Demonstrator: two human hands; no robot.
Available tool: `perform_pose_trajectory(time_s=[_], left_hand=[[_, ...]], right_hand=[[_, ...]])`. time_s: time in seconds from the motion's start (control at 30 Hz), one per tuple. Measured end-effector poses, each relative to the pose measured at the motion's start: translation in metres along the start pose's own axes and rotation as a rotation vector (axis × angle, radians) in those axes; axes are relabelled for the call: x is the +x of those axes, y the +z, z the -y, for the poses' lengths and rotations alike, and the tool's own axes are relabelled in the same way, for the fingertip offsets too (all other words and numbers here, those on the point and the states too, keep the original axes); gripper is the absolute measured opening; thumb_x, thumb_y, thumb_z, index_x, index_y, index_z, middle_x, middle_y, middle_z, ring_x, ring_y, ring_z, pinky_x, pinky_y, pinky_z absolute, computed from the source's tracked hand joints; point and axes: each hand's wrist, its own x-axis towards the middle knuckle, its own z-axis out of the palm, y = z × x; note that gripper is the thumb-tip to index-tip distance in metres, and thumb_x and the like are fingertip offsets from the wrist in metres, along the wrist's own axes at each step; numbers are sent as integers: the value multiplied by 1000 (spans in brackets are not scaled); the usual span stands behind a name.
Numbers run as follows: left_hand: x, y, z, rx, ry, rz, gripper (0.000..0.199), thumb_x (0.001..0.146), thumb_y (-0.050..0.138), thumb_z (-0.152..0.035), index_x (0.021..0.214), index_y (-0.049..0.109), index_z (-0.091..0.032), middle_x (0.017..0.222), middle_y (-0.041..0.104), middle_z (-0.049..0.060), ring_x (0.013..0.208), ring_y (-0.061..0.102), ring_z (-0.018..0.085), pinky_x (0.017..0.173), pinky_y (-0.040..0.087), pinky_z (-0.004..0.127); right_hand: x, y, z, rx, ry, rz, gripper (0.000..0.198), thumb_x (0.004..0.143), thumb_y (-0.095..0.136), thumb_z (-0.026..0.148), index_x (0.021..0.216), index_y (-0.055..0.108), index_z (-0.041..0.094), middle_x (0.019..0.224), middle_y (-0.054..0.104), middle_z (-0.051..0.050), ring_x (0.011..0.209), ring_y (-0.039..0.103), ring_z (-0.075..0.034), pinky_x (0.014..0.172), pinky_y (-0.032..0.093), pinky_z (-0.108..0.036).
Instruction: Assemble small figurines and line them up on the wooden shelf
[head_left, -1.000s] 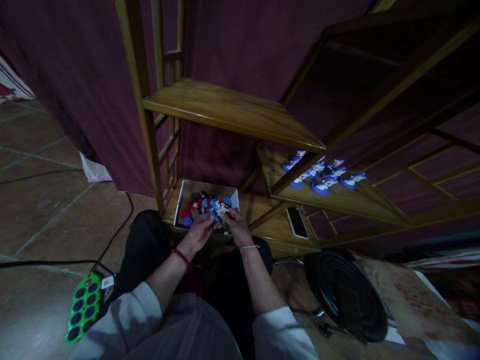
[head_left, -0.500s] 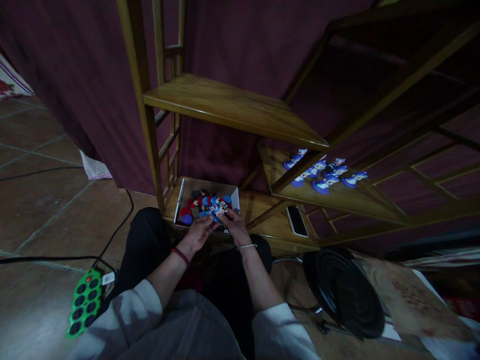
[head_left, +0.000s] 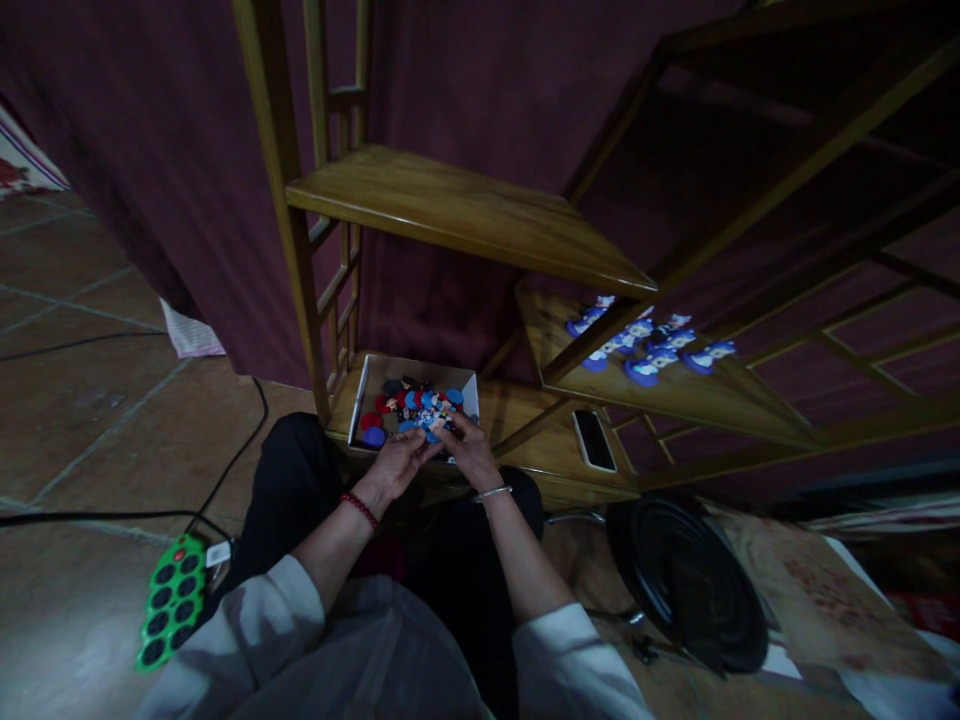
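Observation:
A white box (head_left: 360, 400) on the low wooden shelf holds several small figurines with red, blue and dark round bases. Over its front edge, a small blue-and-white figurine (head_left: 433, 418) is held between my two hands. My left hand (head_left: 401, 460), with a red beaded bracelet at the wrist, pinches it from the lower left. From the right, my right hand (head_left: 469, 450), wearing a silver bangle, has its fingers closed on the same figurine. The fingers partly cover the figurine and the box's front wall.
More blue-and-white figurines (head_left: 652, 362) stand on a shelf to the right. A phone (head_left: 594, 440) lies on the low shelf. An upper shelf board (head_left: 465, 210) overhangs the box. A black round stool (head_left: 686, 585) is at right; a green power strip (head_left: 172, 600) and cables lie at left.
Both hands stay almost in place around the figurine, with only slight finger movement. The box and the shelf figurines have not moved.

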Motion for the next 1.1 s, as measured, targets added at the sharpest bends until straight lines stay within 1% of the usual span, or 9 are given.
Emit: perform_pose_trajectory(time_s=[0.1, 0.2, 0.37, 0.47, 0.57, 0.77, 0.93, 1.1], left_hand=[[-2, 2, -1, 1, -6, 4, 8, 68, 70, -10, 63, 63, -10, 71, 67, 3, 77, 63, 13, 98, 42, 41], [-4, 3, -2, 4, -9, -2, 8, 68, 70, -9, 64, 63, -10, 70, 66, 3, 74, 63, 13, 97, 43, 41], [-6, 3, -1, 5, -8, 32, 10, 66, 72, -10, 64, 63, -10, 66, 65, 1, 72, 63, 13, 97, 42, 42], [-7, 3, -1, 3, -5, 51, 10, 65, 73, -10, 64, 62, -10, 69, 65, 2, 73, 63, 13, 98, 41, 43], [-8, 3, -2, 17, -28, 54, 12, 65, 73, -11, 65, 61, -10, 74, 67, 4, 76, 65, 16, 98, 42, 44], [-10, 4, -3, 5, -80, 40, 13, 66, 72, -9, 65, 59, -11, 73, 68, 5, 78, 67, 19, 95, 44, 42], [-14, 5, -3, 25, -116, 26, 10, 67, 70, -8, 67, 60, -11, 75, 69, 7, 79, 67, 21, 94, 46, 41], [-15, 10, -1, 33, -94, 6, 10, 72, 63, -5, 64, 61, -11, 73, 69, 5, 77, 67, 19, 93, 46, 40]], right_hand=[[1, -1, 1, -3, -26, 11, 32, 64, 69, 36, 94, 69, 27, 104, 65, -2, 97, 57, -21, 93, 41, -37], [1, -3, 4, -16, -70, 38, 30, 65, 69, 35, 93, 69, 26, 103, 65, -2, 99, 57, -21, 93, 41, -36], [-1, -7, 15, -61, -151, 75, 24, 66, 69, 32, 89, 70, 25, 95, 65, -3, 93, 57, -20, 89, 42, -33], [-2, -12, 24, -88, -213, 121, 21, 69, 67, 32, 89, 69, 26, 94, 65, -2, 94, 57, -19, 90, 41, -32], [-2, -16, 29, -100, -252, 187, 21, 70, 66, 33, 90, 69, 27, 95, 65, -2, 94, 57, -19, 90, 41, -31], [0, -22, 30, -107, -298, 250, 22, 73, 64, 33, 95, 69, 30, 97, 65, -1, 95, 58, -19, 88, 42, -31], [1, -31, 31, -141, -340, 345, 23, 77, 61, 34, 98, 68, 29, 99, 65, -1, 93, 58, -18, 85, 43, -30], [-4, -31, 31, -160, -353, 313, 24, 79, 59, 36, 99, 67, 27, 97, 64, -2, 93, 58, -18, 85, 43, -30]])
